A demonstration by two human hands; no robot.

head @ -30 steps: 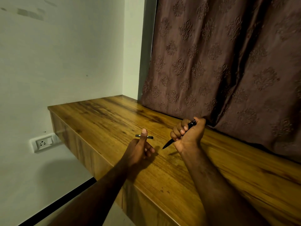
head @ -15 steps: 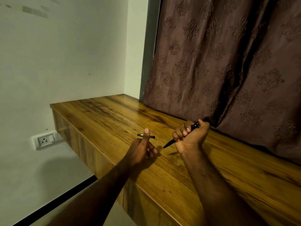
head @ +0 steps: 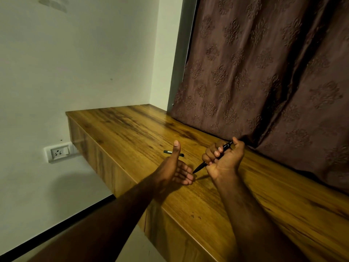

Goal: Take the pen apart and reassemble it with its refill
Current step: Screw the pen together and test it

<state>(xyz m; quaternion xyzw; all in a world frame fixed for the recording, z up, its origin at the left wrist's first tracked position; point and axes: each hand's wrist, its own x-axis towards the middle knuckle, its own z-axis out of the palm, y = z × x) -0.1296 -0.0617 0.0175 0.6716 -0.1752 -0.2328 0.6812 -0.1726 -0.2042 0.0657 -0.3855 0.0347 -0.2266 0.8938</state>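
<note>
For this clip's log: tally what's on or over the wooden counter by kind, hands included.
Pens: 1, the black pen gripped in the right hand.
Loose pieces: 1, the short dark piece lying on the counter.
Hands: 2; the left hand holds nothing.
Total: 4.

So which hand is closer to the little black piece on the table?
The left hand: its thumb crosses in front of the piece. The right hand is off to its right, gripping the pen.
</note>
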